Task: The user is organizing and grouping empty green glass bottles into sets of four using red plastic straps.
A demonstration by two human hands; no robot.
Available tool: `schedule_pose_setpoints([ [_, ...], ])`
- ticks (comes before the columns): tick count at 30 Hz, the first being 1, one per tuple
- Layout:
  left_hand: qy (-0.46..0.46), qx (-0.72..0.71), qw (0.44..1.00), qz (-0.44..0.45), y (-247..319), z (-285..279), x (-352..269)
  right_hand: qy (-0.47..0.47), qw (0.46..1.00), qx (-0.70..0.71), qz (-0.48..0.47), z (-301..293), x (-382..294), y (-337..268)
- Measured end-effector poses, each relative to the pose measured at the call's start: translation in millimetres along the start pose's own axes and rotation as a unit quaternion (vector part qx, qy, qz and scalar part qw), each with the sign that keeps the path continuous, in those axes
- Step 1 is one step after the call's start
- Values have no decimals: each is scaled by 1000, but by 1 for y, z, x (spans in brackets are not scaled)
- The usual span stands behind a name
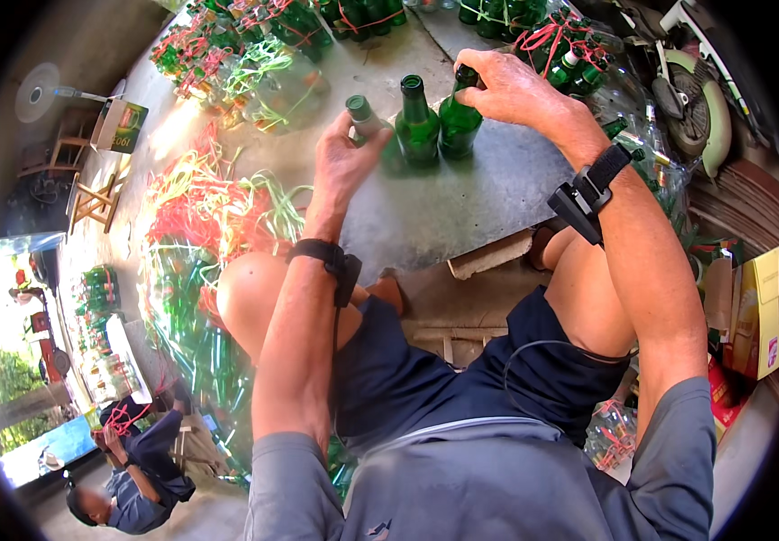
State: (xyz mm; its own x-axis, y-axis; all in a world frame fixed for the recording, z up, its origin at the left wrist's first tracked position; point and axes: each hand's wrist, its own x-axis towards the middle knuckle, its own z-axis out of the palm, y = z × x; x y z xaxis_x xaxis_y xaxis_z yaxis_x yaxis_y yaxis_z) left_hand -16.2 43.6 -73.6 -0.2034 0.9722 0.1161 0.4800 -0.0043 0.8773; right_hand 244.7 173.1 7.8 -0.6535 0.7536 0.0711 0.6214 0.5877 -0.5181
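Observation:
Three green glass bottles stand in a row on a low grey board [423, 216] before me. My left hand [350, 150] is wrapped around the neck of the left bottle [358, 107], which is blurred and tilts slightly. Between my hands the middle bottle [417, 132] stands upright, untouched. The thumb and fingers of my right hand [511, 84] grip the neck of the right bottle [458, 128]. Its base appears to rest on the board.
Loose red and yellow-green plastic twine [213, 203] lies over a large bag of green bottles [193, 291] by my left knee. Tied bottle bundles [254, 27] stand at the back. A scooter wheel [690, 101] is at right. A seated person [139, 473] handles red twine at lower left.

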Motion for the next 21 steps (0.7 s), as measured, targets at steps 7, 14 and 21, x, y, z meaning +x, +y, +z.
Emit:
schedule_pose_setpoints([
  [7,0,-4,1000,15,4,-1,-4,-16,1000,-7,18,-6,-6,-3],
  [14,10,15,1000,18,6,-2,-9,-5,1000,-9,18,-7,-15,0],
  [21,39,89,995,-27,-9,-9,-18,83,996,11,-6,-36,-32,5],
])
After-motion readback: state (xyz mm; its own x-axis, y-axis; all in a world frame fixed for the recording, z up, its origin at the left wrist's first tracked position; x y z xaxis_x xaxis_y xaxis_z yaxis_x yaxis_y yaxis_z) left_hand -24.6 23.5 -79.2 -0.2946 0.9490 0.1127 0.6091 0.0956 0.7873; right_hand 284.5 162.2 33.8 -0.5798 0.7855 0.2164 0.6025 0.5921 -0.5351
